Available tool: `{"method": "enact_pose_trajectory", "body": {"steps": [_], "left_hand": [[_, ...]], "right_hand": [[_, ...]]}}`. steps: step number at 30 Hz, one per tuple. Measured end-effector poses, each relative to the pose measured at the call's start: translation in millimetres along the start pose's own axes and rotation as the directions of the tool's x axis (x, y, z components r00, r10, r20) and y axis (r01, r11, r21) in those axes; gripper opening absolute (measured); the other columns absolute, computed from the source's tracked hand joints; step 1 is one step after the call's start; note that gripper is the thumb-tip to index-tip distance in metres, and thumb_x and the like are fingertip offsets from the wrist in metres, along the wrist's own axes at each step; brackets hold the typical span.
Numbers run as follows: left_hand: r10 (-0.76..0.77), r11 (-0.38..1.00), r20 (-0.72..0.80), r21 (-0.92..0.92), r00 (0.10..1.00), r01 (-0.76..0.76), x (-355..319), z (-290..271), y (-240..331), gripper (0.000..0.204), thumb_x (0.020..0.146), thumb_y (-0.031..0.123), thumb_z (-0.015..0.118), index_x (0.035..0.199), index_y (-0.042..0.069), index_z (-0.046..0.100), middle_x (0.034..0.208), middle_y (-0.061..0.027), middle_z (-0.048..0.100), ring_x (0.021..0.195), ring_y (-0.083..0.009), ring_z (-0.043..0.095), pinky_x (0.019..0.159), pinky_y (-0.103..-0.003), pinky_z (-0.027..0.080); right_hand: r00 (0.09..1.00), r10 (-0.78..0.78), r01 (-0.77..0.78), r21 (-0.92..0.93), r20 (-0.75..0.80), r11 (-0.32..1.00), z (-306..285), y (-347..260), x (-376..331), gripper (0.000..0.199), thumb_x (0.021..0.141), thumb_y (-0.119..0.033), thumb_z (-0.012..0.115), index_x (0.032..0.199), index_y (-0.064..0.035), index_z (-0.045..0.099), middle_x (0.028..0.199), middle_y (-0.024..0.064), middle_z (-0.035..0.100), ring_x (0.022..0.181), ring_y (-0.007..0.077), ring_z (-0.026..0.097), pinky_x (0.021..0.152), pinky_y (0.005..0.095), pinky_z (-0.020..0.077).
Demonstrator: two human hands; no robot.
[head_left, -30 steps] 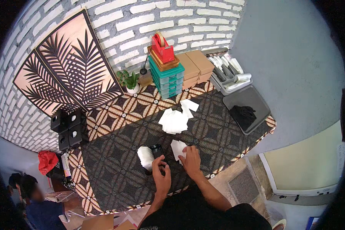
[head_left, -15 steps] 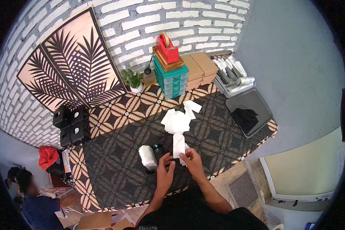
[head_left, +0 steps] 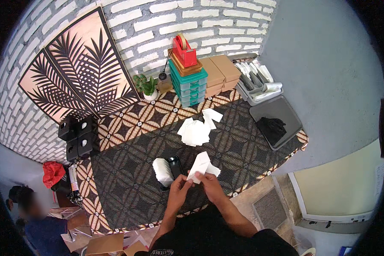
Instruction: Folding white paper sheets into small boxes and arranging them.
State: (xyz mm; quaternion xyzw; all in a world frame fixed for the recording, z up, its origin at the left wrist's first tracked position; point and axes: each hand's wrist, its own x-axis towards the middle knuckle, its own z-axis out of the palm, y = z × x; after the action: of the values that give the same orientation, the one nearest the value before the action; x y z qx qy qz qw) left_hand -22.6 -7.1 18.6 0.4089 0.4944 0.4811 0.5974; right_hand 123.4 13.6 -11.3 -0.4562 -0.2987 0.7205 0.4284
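Between my two hands is a white paper slip (head_left: 199, 164), tilted and partly folded over on itself. My left hand (head_left: 180, 190) pinches its lower left edge, fingertips close together. The thumb and fingers of my right hand (head_left: 210, 187) close on its lower right side. More white slips (head_left: 213, 169) show just beyond my right hand, partly hidden by it and the held slip. To the left of my hands stands a black tray (head_left: 175, 164) with a tight row of folded white papers (head_left: 162, 171) in it. A loose pile of white slips (head_left: 194, 132) lies farther back.
A teal drawer unit (head_left: 189, 87) with a red tape dispenser (head_left: 184, 53) stands at the back, beside brown boxes (head_left: 219, 74). At right, a grey tray (head_left: 281, 109) holds black cloth (head_left: 272, 129). Black boxes (head_left: 79, 138) sit at left. A person (head_left: 45, 226) is at lower left.
The slip has come down toward me and now leans and bends in my hands. My left hand has closed on it; before, its fingers were apart beside it.
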Motion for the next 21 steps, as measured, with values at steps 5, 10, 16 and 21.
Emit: {"method": "enact_pose_trajectory", "body": {"steps": [5,10,16,21], "left_hand": [[-0.041,0.999,-0.004,-0.003,0.999,0.041,-7,-10,-3,0.012,0.095,0.01,0.057,0.087,0.003,0.053,0.081,-0.002,0.06,0.079,-0.0078,0.055,0.074,-0.023,0.042],[-0.05,0.997,-0.023,-0.066,0.998,0.048,-10,-12,-4,0.011,0.095,0.01,0.057,0.087,0.004,0.053,0.082,-0.0018,0.06,0.081,-0.008,0.055,0.075,-0.023,0.043],[-0.023,0.999,0.003,-0.042,1.0,0.023,-11,-9,-3,0.012,0.096,0.011,0.056,0.088,0.003,0.053,0.083,-0.0016,0.06,0.081,-0.0086,0.056,0.076,-0.024,0.043],[-0.017,1.0,0.045,0.001,0.999,0.017,-11,-16,-16,0.013,0.096,0.013,0.057,0.088,0.003,0.054,0.082,-0.002,0.061,0.081,-0.0086,0.056,0.075,-0.024,0.043]], "right_hand": [[0.997,-0.014,0.023,0.134,-0.07,0.991,8,-17,2,0.032,0.095,-0.025,0.058,0.105,0.0039,0.065,0.097,0.0036,0.065,0.091,0.0098,0.056,0.083,0.0289,0.0436],[0.992,-0.063,0.086,0.233,-0.106,0.969,14,-23,-2,0.024,0.095,-0.022,0.058,0.106,-0.0015,0.065,0.1,0.0013,0.066,0.092,0.0117,0.06,0.083,0.0306,0.0454],[0.99,-0.036,0.038,-0.015,0.136,0.999,29,-23,-11,0.03,0.093,-0.021,0.06,0.113,0.001,0.064,0.107,0.004,0.066,0.089,0.0113,0.06,0.078,0.0293,0.0472],[0.998,-0.062,0.062,0.01,-0.005,0.998,17,-27,-1,0.029,0.094,-0.019,0.059,0.111,0.0031,0.065,0.106,0.0059,0.067,0.082,0.0126,0.061,0.076,0.0298,0.049]]}}
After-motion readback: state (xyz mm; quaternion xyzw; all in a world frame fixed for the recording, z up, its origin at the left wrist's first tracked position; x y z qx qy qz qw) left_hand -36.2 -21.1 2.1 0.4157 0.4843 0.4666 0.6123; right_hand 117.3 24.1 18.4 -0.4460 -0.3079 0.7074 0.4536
